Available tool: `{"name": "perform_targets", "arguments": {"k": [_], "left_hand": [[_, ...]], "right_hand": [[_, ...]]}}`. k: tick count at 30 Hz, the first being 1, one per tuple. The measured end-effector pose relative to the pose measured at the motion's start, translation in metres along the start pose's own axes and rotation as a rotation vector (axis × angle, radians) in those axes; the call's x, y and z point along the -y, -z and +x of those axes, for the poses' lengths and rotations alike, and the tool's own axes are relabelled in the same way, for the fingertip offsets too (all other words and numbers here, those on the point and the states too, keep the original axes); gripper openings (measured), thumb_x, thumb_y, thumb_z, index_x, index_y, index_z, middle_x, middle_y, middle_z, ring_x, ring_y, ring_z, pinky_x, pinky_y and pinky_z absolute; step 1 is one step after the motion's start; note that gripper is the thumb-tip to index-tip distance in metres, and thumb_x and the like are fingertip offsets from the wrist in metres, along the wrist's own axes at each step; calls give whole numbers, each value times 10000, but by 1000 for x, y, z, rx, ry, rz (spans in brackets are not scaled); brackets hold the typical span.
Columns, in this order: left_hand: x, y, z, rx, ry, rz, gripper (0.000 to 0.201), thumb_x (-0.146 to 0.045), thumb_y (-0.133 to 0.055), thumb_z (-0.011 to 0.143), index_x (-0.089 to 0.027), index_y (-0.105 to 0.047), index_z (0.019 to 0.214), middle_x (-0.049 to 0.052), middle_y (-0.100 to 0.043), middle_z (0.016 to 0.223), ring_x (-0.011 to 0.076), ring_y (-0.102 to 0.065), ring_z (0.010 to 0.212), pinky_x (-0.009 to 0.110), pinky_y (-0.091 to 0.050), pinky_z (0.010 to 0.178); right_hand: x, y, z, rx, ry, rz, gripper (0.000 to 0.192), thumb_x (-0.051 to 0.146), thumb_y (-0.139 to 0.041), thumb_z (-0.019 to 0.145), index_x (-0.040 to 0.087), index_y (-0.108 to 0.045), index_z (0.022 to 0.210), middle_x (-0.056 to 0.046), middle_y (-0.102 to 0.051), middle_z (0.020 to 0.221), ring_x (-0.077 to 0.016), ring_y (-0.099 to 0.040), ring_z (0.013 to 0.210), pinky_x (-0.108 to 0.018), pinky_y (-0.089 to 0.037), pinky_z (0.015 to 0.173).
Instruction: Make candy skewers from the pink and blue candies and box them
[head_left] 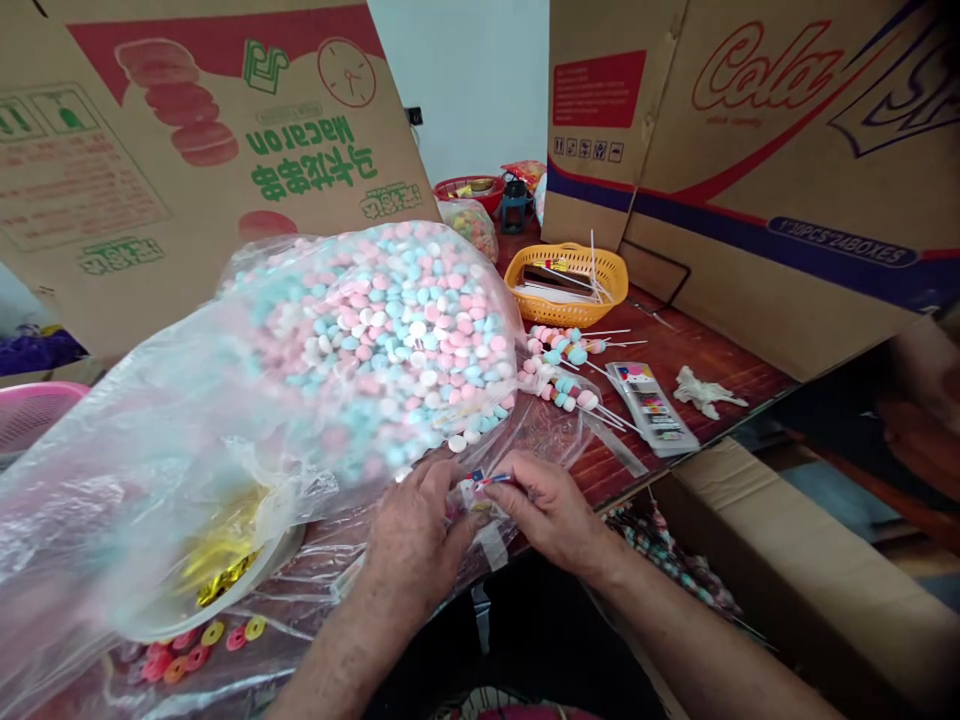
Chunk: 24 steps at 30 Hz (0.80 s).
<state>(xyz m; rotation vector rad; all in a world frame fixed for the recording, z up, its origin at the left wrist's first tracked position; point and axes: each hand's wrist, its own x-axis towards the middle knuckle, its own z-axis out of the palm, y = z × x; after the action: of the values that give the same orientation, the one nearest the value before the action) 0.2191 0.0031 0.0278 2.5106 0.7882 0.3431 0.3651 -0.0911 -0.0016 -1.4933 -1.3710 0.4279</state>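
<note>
Candy bag (360,350) crowds left; bare table (697,350) right of skewers (562,365).

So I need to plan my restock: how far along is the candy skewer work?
Done: a few finished skewers lie on the table. In hand: the left hand and right hand pinch a small wrapped piece between them. Left: the big bag of candies looks nearly full, and bare sticks wait in the yellow basket.

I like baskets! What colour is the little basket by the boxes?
Orange-yellow basket, seen in the head view.
</note>
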Motion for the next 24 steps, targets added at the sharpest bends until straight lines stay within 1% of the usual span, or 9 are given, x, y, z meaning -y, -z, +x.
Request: {"name": "perform_targets", "arguments": {"k": [2,5,9,11,14,16,18,20,24], "left_hand": [[-3,-9,-6,-4,57,-154,139,-298,-527,819,-175,-590,835,35,-625,749,191,-571,709,297,-434,654],[1,-13,-10,87,57,-337,183,-298,-513,839,-180,-572,712,-8,-575,638,139,-516,615,237,-405,590],[14,9,-6,361,-23,-404,286,-355,-483,866,-185,-593,665,-27,-551,595,113,-475,557,202,-387,537],[15,23,-4,408,-30,-301,349,-390,-421,894,-194,-615,681,-14,-572,606,125,-505,569,212,-407,553],[4,30,-4,135,-18,3,331,-418,-404,885,-203,-654,858,59,-673,806,217,-602,773,311,-455,698],[-9,22,-7,-51,-19,91,372,-449,-471,840,-188,-613,1064,119,-671,1044,291,-591,974,404,-443,818],[-19,7,-12,-57,0,46,407,-468,-515,809,-169,-592,1074,125,-679,1020,291,-612,935,401,-460,790],[-22,-8,-17,8,53,-44,299,-443,-473,843,-180,-608,886,65,-685,762,219,-627,689,312,-463,626],[-7,-19,-22,5,-19,-107,272,-376,-448,873,-199,-593,725,5,-620,590,153,-577,549,239,-398,531]], "right_hand": [[0,1,-6,-24,28,-44,239,302,-457,898,206,-477,680,3,-501,655,-143,-460,654,-274,-360,632],[-2,5,-12,-65,3,-122,285,312,-442,902,215,-415,636,16,-458,615,-138,-423,620,-277,-338,612],[-2,10,-18,-106,-5,-147,350,323,-437,894,220,-332,577,32,-392,558,-128,-377,571,-275,-312,580],[-1,11,-20,-149,-37,-124,359,324,-429,899,220,-315,575,37,-370,549,-124,-365,561,-269,-300,565],[2,9,-24,-221,-89,-106,362,316,-435,897,220,-301,574,37,-360,543,-123,-361,557,-264,-286,550],[5,4,-26,-248,-74,-115,358,310,-433,892,219,-304,570,34,-366,543,-123,-365,553,-263,-289,548],[7,-1,-29,-268,-50,-142,358,315,-414,899,218,-313,570,30,-386,547,-120,-374,550,-259,-301,547],[4,-1,-30,-261,-75,-242,381,342,-377,919,215,-325,564,27,-412,542,-114,-385,536,-249,-316,537],[-24,27,-22,-207,-212,-530,434,379,-313,941,206,-438,564,12,-474,528,-121,-437,526,-242,-352,529]]}}
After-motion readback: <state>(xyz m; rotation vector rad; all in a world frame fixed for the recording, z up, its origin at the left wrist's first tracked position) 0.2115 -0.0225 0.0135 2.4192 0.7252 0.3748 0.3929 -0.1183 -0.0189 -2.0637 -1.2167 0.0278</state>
